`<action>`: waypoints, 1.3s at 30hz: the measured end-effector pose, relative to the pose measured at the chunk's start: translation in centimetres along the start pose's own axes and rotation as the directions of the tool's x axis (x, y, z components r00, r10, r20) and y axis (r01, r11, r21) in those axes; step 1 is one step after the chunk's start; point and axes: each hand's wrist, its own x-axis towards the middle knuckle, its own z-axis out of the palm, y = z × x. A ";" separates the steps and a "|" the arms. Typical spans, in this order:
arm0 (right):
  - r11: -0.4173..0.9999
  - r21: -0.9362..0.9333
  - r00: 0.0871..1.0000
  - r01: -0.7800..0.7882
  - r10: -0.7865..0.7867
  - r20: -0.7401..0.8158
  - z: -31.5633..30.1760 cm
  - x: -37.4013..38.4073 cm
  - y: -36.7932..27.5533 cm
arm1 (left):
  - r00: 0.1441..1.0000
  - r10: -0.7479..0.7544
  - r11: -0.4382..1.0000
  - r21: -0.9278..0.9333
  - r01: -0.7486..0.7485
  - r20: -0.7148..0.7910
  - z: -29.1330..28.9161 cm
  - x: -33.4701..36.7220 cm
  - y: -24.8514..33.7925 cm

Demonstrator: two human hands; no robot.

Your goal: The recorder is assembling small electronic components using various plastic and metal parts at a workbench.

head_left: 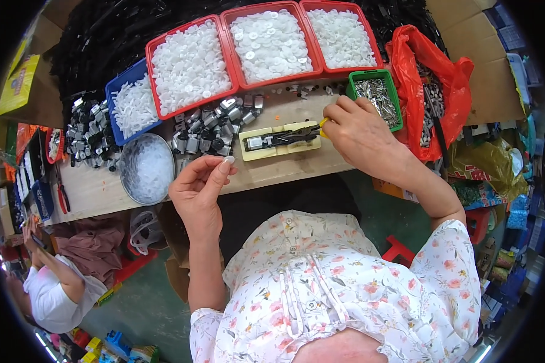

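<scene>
**Hands at a small-parts assembly tabletop**

A cream-coloured jig plate (278, 143) lay flat near the middle of the wooden tabletop (97, 190), carrying a dark, elongated metal-and-black assembly (284, 137) along its length. The right hand (360, 134) rested at the plate's right end, its fingers (340, 109) curled and pinched on a small yellow piece (323, 123) that touched the end of the assembly. The left hand (197, 190) hovered just in front of the tabletop's near edge, to the lower left of the plate, with thumb and forefinger brought together tip to tip; whether anything tiny sat between them could not be told.

Just left of the plate lay a loose pile of small grey motors (209, 130). A round metal bowl of clear white bits (146, 167) sat near the left hand. Behind these stood a row of three red trays of white plastic discs (269, 43), with a blue tray of white pieces (130, 104) at their left. A small green tray of metal pins (378, 97) stood just behind the right hand, and a red plastic bag (427, 85) lay open beside it. More grey motors (89, 136) were heaped at the far left.

The person wore a floral blouse (339, 284). Another person in a white top (51, 296) sat low at the lower left.
</scene>
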 end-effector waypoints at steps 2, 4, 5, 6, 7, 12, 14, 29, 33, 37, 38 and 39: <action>0.998 -0.061 1.000 0.009 -0.008 0.021 -0.3 0.3 -0.3 | 1.000 -0.004 1.000 -0.013 0.004 -0.007 -0.4 -0.1 -0.1; 0.991 -0.128 0.999 0.027 -0.021 0.049 -0.5 0.6 -0.7 | 1.000 -0.007 1.000 -0.025 0.007 -0.016 -0.9 -0.1 -0.1; 0.991 -0.134 0.998 0.031 -0.024 0.054 -0.6 0.7 -0.8 | 1.000 -0.010 1.000 -0.027 0.009 -0.021 -1.2 -0.1 -0.2; 0.987 -0.157 0.997 0.044 -0.034 0.063 -0.7 0.7 -1.0 | 1.000 -0.012 1.000 -0.029 0.012 -0.026 -1.4 -0.1 -0.2; 0.982 -0.180 0.996 0.057 -0.045 0.072 -0.8 0.7 -1.1 | 1.000 -0.013 0.999 -0.035 0.012 -0.028 -1.6 -0.1 -0.2; 0.979 -0.193 0.996 0.067 -0.054 0.071 -1.1 1.0 -1.7 | 0.999 0.004 1.000 -0.020 -0.005 -0.052 -2.4 -0.2 -0.5; 0.978 -0.197 0.996 0.062 -0.047 0.076 -1.3 1.0 -1.7 | 0.999 0.003 1.000 -0.013 -0.004 -0.049 -2.5 -0.2 -0.4; 0.948 -0.299 0.994 -0.110 0.111 -0.013 0.5 -1.5 1.8 | 0.999 0.006 1.000 -0.005 -0.007 -0.035 -1.0 -0.2 0.2; 0.938 -0.277 0.978 -0.207 0.206 -0.035 0.0 -1.1 1.7 | 0.997 0.061 0.998 0.015 -0.060 -0.056 -1.6 0.2 0.4; 0.952 -0.123 0.959 -0.281 0.275 -0.066 -0.1 -1.1 2.0 | 0.997 0.035 0.999 0.026 -0.033 -0.073 -1.3 0.0 0.6; 0.948 -0.131 0.956 -0.290 0.283 -0.074 -0.1 -1.2 2.3 | 0.997 0.042 0.999 0.021 -0.041 -0.061 -1.3 -0.1 0.6; 0.933 -0.101 0.932 -0.347 0.330 -0.150 -0.1 -1.3 2.5 | 0.998 0.030 0.999 0.030 -0.028 -0.060 -1.4 -0.2 0.5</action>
